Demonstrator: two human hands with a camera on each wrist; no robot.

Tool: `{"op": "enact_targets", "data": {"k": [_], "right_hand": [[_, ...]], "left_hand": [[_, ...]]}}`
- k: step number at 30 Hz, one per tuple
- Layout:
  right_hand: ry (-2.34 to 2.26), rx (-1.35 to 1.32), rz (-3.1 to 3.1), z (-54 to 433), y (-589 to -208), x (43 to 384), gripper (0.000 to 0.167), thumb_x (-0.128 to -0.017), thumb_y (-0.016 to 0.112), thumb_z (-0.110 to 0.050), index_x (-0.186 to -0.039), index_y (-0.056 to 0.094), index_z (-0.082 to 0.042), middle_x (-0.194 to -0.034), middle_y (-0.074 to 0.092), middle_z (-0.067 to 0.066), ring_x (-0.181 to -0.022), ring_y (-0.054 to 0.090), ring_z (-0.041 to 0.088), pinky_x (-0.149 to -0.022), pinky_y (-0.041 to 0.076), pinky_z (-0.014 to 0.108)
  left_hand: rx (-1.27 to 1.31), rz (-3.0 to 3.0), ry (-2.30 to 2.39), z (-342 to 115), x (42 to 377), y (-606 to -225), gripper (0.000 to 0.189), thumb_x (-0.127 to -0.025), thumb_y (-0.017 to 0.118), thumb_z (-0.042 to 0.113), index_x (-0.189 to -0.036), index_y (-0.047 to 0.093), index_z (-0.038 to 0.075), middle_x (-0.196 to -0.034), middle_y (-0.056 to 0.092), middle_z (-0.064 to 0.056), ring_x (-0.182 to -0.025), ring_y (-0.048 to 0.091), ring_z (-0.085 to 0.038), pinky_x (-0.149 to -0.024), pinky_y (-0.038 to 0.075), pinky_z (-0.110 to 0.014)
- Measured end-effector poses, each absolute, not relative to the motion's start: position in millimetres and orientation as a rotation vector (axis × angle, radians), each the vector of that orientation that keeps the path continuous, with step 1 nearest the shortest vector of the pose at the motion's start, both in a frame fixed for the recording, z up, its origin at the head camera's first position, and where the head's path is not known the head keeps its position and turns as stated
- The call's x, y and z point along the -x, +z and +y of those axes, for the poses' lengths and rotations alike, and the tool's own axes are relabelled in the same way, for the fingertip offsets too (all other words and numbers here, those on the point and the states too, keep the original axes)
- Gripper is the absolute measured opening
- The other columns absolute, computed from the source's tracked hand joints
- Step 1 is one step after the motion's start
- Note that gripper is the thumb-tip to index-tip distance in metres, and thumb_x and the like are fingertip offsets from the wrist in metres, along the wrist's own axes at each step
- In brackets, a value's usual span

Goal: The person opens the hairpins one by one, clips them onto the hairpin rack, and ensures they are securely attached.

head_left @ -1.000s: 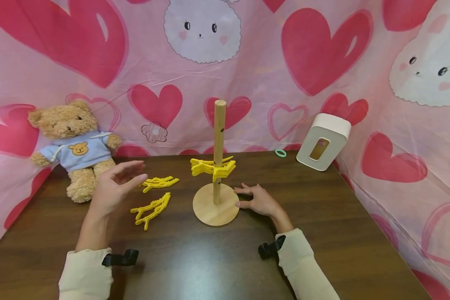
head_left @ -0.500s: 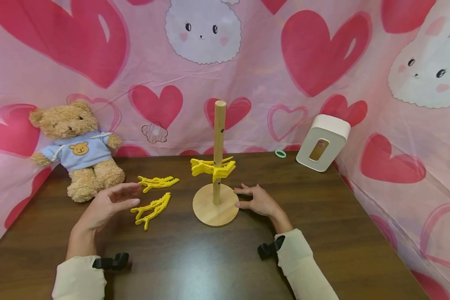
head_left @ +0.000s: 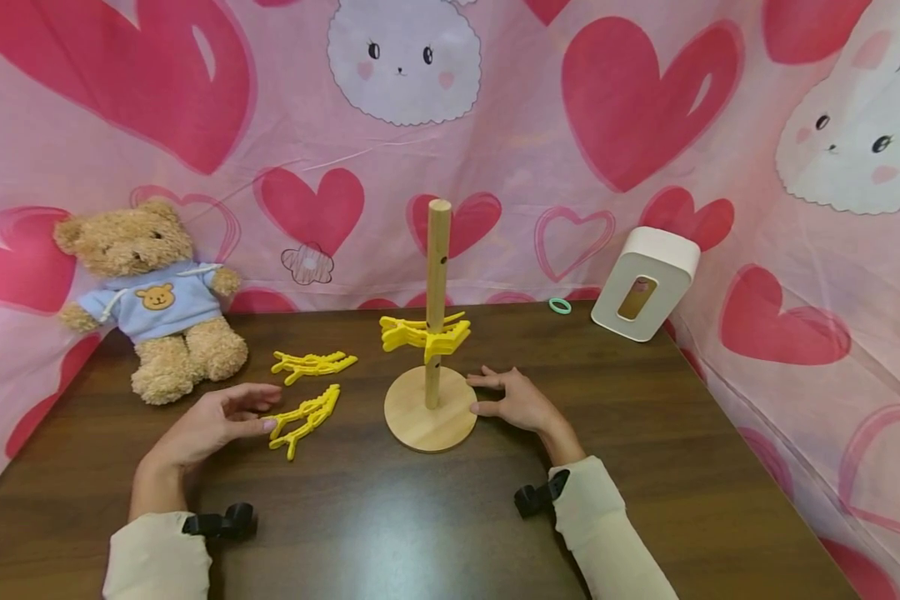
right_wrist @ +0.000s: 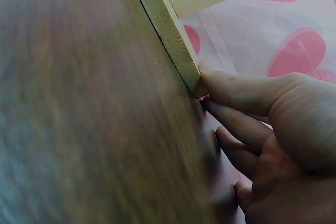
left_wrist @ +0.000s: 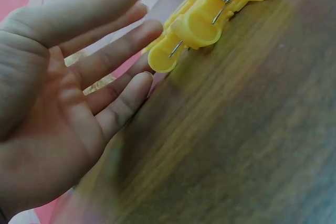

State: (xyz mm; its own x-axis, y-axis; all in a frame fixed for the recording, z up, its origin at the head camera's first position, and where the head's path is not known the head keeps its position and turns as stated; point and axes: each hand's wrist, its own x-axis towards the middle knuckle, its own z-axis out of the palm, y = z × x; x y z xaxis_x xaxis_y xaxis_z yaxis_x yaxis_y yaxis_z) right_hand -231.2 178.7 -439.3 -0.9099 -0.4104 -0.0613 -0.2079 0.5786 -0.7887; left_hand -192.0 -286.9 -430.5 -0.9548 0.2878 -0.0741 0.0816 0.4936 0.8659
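Two yellow alligator hair clips lie on the table left of the stand: a nearer clip [head_left: 307, 419] and a farther clip [head_left: 315, 364]. My left hand [head_left: 213, 423] is beside the nearer one, thumb and fingers parted around its handle end. In the left wrist view, the fingertips are right at the yellow handles [left_wrist: 165, 59] and nothing is gripped. A wooden stand has a round base [head_left: 408, 421] and an upright post [head_left: 437, 267], with more yellow clips [head_left: 412, 336] at mid-height. My right hand [head_left: 517, 402] rests against the base's right edge, thumb on the rim [right_wrist: 186, 72].
A teddy bear [head_left: 157, 300] in a blue top sits at the back left. At the back right stand a white box-like object [head_left: 652, 283] with an oval opening and a small green ring [head_left: 559, 306]. A pink heart-print cloth [head_left: 510, 158] hangs behind the table.
My left hand has come down and toward me, from beside the farther clip to the handle end of the nearer one. The right hand keeps its place at the base.
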Motion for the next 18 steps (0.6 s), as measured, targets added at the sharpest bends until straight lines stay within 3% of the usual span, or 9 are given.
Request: {"op": "enact_targets", "data": {"k": [7,13,18], "right_hand": [[-1.248,0.508,2.568,179,-438,231,0.046,-0.091,0.077,-0.012,-0.135,0.065,-0.003,-0.14,0.059,0.01,-0.146,0.034,0.028,-0.12,-0.002,0.056],[-1.252,0.542,2.57,178,-439,231,0.046,-0.091,0.077,-0.012,-0.134,0.065,-0.002,-0.139,0.06,0.012,-0.146,0.035,0.029,-0.12,-0.002,0.057],[-1.247,0.53,2.574,179,-439,231,0.046,-0.091,0.077,-0.012,-0.134,0.065,-0.003,-0.139,0.06,0.011,-0.146,0.035,0.029,-0.12,-0.002,0.057]], "left_hand": [[-0.416,2.636,1.252,-284,200,-431,0.05,-0.09,0.079,0.021,-0.131,0.063,-0.003,-0.126,0.066,-0.017,-0.108,0.06,-0.027,-0.085,0.05,-0.024],[-0.293,2.75,1.213,-282,204,-434,0.049,-0.09,0.079,0.026,-0.127,0.066,-0.003,-0.116,0.068,-0.015,-0.101,0.061,-0.025,-0.078,0.051,-0.022],[-0.235,2.75,1.188,-281,203,-434,0.056,-0.087,0.082,0.032,-0.128,0.066,-0.003,-0.116,0.066,-0.017,-0.103,0.063,-0.029,-0.08,0.051,-0.025]]}}
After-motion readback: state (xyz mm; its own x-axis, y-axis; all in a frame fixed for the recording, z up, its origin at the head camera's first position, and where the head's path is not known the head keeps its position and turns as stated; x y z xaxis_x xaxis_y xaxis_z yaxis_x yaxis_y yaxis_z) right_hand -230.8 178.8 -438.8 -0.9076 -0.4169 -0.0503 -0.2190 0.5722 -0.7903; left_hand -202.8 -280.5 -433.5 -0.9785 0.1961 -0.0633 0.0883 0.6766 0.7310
